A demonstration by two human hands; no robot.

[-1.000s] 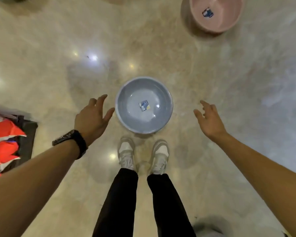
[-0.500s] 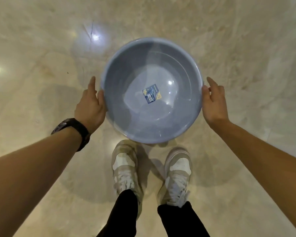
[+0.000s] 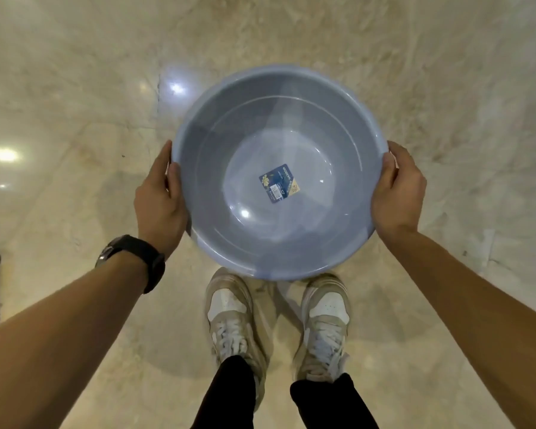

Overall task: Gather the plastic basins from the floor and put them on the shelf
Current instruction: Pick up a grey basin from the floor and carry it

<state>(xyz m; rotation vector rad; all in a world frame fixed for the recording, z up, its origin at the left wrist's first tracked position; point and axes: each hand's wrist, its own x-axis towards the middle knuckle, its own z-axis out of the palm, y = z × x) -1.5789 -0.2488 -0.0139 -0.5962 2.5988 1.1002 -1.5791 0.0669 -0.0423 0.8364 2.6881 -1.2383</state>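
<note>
1. Head view: I see a glossy beige marble floor (image 3: 446, 88) with lamp glints.
2. My left hand (image 3: 160, 201) and right hand (image 3: 398, 193) clasp opposite rim sides of the grey-blue basin (image 3: 279, 125), held above my shoes (image 3: 235, 317).

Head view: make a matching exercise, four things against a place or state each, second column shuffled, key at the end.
Things
1. grey-blue basin
2. sticker
3. watch
4. shoes

Place or state
A. on the left wrist
B. gripped at the rim by the left hand and the right hand
C. standing on the floor, below the basin in the picture
D. stuck to the basin's inside bottom

Pairs: 1-B, 2-D, 3-A, 4-C
</note>
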